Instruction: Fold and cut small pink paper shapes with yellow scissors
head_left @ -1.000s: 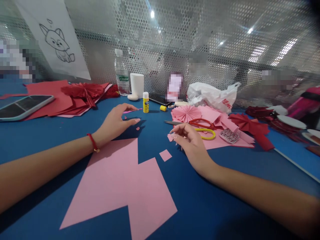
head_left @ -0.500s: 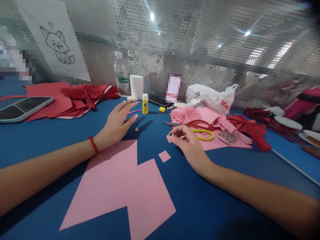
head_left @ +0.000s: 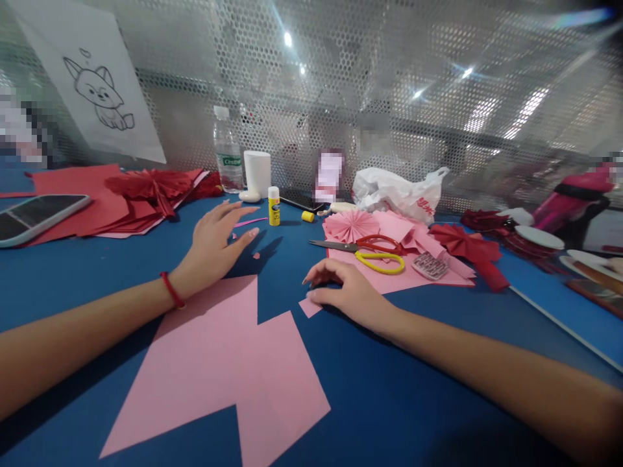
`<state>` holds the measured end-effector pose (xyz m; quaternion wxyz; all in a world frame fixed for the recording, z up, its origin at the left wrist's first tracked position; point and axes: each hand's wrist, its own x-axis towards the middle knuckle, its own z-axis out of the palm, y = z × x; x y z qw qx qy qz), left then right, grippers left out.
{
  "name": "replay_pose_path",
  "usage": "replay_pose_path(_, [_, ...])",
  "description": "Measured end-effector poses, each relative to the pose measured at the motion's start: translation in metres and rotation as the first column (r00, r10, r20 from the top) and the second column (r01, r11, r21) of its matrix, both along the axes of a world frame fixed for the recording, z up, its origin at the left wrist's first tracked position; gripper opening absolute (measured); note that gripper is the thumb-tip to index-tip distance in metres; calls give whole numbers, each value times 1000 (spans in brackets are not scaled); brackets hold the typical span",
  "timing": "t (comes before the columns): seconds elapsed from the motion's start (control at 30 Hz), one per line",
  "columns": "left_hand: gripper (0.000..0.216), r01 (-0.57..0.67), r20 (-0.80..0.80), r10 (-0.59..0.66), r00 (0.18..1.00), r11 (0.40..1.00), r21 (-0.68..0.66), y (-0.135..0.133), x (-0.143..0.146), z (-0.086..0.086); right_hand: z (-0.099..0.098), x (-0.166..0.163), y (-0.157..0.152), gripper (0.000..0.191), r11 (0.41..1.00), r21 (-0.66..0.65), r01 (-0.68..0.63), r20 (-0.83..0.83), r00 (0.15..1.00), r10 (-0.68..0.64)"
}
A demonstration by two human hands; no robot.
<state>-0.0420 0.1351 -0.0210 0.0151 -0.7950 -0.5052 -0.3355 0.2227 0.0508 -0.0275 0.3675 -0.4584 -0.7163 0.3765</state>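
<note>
My left hand [head_left: 214,243] hovers over the far edge of the large notched pink paper [head_left: 209,363], fingers and thumb spread, holding nothing. Small pink paper scraps [head_left: 256,255] lie by its thumb, close to a thin purple strip [head_left: 252,221]. My right hand [head_left: 348,295] is low over the blue table, fingers curved and thumb apart from them. A small pink paper square [head_left: 310,308] lies partly hidden under that thumb. Just beyond this hand are scissors [head_left: 384,261] with a red and a yellow handle, resting on pink paper.
An uncapped glue stick [head_left: 274,207] stands mid-table, its yellow cap [head_left: 307,216] nearby. Behind are a bottle [head_left: 228,152], a white cup [head_left: 257,174] and a plastic bag [head_left: 399,192]. Red papers [head_left: 82,194] and a phone [head_left: 41,217] lie left, pink paper fans [head_left: 353,224] right.
My right hand has come nearer and lower, to the small pink square. The pink scrap at its fingertips no longer shows. My left hand stays spread; the whole view has shifted slightly.
</note>
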Motion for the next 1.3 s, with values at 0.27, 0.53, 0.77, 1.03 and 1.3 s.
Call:
replay_pose_path(0.27, [40,16,119,-18,993,1000,15,-7,4,7,13,4,-8,13,993,37,-108,223,970,98])
replay_pose_path(0.53, [39,157,265,-129,956,984,-89,-26,15,18,11,-9,-26,15,997,48,-54,150,988,46])
replay_pose_path(0.77, [31,494,402,-312,861,703,-512,-67,44,24,10,-11,-27,20,986,-29,-164,-219,964,154])
replay_pose_path(1.03, [28,593,542,-247,803,423,-685,-101,51,15,7,-20,-26,35,971,-180,-159,-441,895,65])
replay_pose_path(1.3, [30,580,607,-156,779,546,-604,-99,54,14,10,-18,-28,28,980,-78,-183,-502,856,120])
